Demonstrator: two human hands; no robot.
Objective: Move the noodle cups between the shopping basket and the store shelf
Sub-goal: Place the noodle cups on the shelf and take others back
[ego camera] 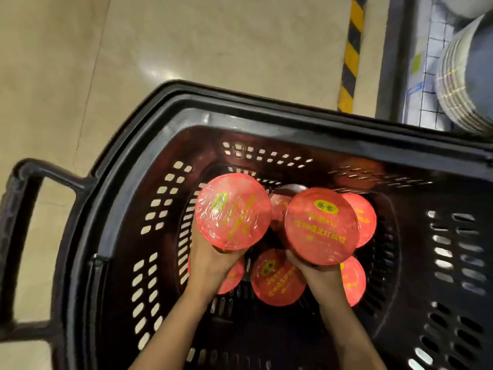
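Basket: a big black shopping basket (266,121) with holes in its walls stands on the floor (133,49). Every place below is told from this basket.
Left hand: the left hand (210,260) holds a red noodle cup (232,210) from under, lifted above the cups in the basket's bottom.
Right hand: the right hand (314,273) holds a second red cup (321,227) the same way, just beside the first one.
Other cups: more red cups (277,277) sit in the basket's bottom, partly hidden under the hands and the two lifted cups.
Handle: a black handle (16,236) sticks out from the basket's left side.
Stripe: a yellow and black stripe (350,54) runs along the floor past the basket's far rim.
Shelf: a store shelf (426,76) with stacked grey bowls (464,84) stands past the basket's far right corner.
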